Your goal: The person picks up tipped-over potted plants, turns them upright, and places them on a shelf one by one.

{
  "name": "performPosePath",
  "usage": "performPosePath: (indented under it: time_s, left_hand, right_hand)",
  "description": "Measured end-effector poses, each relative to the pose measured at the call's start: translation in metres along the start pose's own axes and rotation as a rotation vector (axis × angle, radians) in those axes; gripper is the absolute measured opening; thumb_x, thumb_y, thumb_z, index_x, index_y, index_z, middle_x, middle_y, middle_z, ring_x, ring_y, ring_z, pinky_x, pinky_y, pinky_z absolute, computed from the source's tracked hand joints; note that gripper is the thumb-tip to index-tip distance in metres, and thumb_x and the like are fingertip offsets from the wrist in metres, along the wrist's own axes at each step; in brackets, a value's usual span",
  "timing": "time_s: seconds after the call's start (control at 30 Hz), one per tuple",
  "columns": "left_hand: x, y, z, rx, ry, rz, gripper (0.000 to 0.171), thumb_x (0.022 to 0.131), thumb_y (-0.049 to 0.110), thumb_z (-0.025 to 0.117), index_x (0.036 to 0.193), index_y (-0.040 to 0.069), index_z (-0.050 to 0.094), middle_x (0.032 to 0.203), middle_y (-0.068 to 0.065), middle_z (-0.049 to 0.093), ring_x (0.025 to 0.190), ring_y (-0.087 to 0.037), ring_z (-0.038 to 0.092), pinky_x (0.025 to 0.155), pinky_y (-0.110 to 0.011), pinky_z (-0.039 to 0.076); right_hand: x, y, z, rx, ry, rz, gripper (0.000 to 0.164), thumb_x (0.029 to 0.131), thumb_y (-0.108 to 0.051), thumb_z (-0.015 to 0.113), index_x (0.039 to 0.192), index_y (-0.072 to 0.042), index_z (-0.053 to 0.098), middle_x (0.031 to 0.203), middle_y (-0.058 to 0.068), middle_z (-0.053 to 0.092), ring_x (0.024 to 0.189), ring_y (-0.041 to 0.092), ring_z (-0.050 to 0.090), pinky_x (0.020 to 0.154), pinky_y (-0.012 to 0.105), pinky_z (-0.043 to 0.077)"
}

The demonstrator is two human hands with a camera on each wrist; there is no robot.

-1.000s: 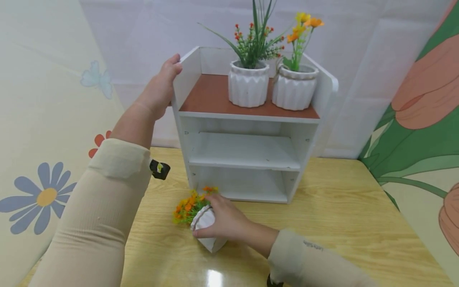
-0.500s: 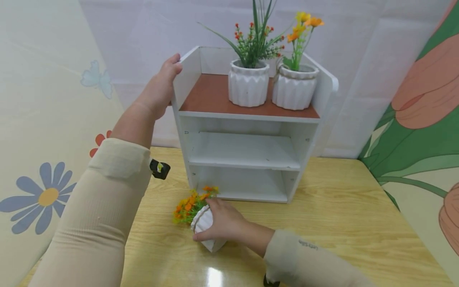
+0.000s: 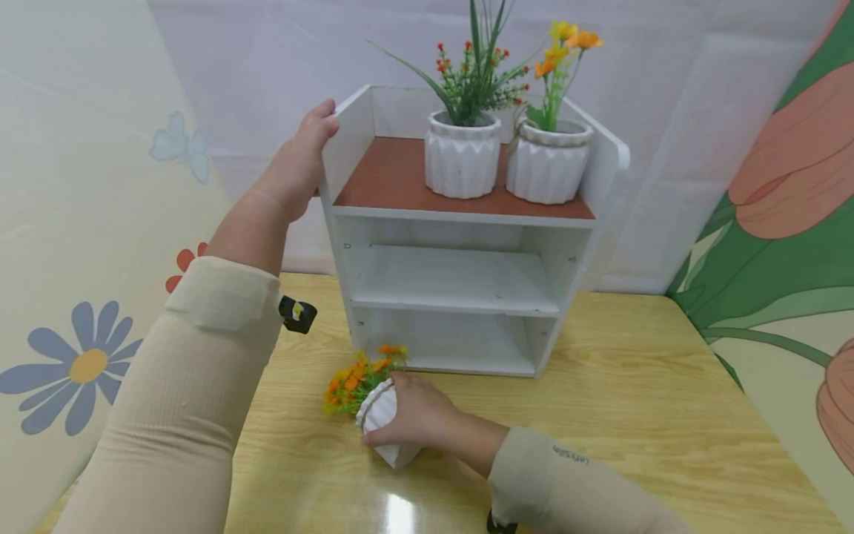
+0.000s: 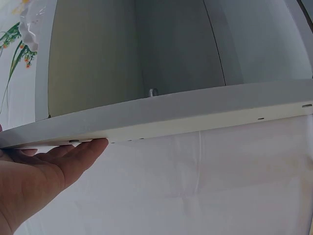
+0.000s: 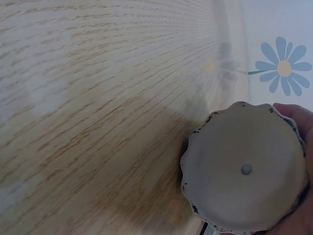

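My right hand [image 3: 420,411] grips a small white ribbed flower pot [image 3: 379,411] with a cord round its rim and orange and yellow flowers [image 3: 353,382]. Tilted on its side at the table, the pot leans its flowers to the left. Its scalloped base [image 5: 234,161] with a small hole faces the right wrist view. My left hand [image 3: 303,159] holds the left side panel of a white shelf unit [image 3: 454,308] near its top; in the left wrist view its fingers [image 4: 80,156] lie along the panel's outer face.
On the shelf's brown top stand a white pot [image 3: 462,159] with grass and red berries and a corded white pot [image 3: 548,167] with orange and yellow flowers. The wooden table [image 3: 654,400] extends right. A white cloth [image 3: 247,67] hangs behind.
Both hands keep their places on the shelf and the pot. The right forearm has shifted slightly to the left, and the pot has barely moved.
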State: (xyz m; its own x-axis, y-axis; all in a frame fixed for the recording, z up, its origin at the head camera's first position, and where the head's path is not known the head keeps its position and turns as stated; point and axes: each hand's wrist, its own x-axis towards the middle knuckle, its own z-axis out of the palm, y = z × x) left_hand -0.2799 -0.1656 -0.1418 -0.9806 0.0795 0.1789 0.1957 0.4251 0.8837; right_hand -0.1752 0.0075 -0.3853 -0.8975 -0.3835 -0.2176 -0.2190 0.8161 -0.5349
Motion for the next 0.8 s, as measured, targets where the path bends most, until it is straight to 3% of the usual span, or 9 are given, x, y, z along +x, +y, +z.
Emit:
performPosePath:
  time_s: [0.17,0.43,0.63,0.8]
  left_hand:
    - [0.0,0.001,0.0,-0.002,-0.002,0.0,0.054,0.102,0.054,0.014,0.154,0.048,0.001,0.154,-0.005,0.03,0.135,-0.024,0.031,0.11,-0.052,0.03]
    - [-0.001,0.001,0.001,0.003,0.0,0.01,0.054,0.102,0.054,0.015,0.154,0.048,0.001,0.155,-0.005,0.03,0.136,-0.025,0.03,0.11,-0.053,0.03]
    - [0.0,0.0,0.001,-0.001,-0.001,0.01,0.054,0.102,0.054,0.014,0.154,0.048,0.001,0.154,-0.006,0.03,0.136,-0.026,0.03,0.11,-0.053,0.03]
    - [0.0,0.0,0.001,0.01,0.003,0.015,0.054,0.102,0.054,0.014,0.154,0.047,0.0,0.154,-0.005,0.031,0.135,-0.024,0.031,0.11,-0.053,0.031]
  right_hand:
    - [0.002,0.003,0.001,0.009,0.008,-0.009,0.105,0.066,-0.057,0.082,0.148,-0.009,0.038,0.137,0.013,0.055,0.113,0.025,0.056,0.089,0.041,0.05]
    - [-0.001,0.015,0.001,0.072,0.027,-0.058,0.106,0.067,-0.056,0.081,0.151,-0.01,0.035,0.144,0.013,0.051,0.118,0.027,0.056,0.094,0.043,0.049]
    - [-0.004,0.031,-0.002,0.133,0.018,-0.125,0.103,0.069,-0.055,0.08,0.151,-0.015,0.034,0.145,0.011,0.049,0.113,0.022,0.056,0.091,0.041,0.049]
    - [-0.004,0.044,-0.004,0.144,0.002,-0.195,0.102,0.071,-0.054,0.08,0.153,-0.019,0.032,0.149,0.011,0.045,0.119,0.022,0.053,0.096,0.042,0.047]
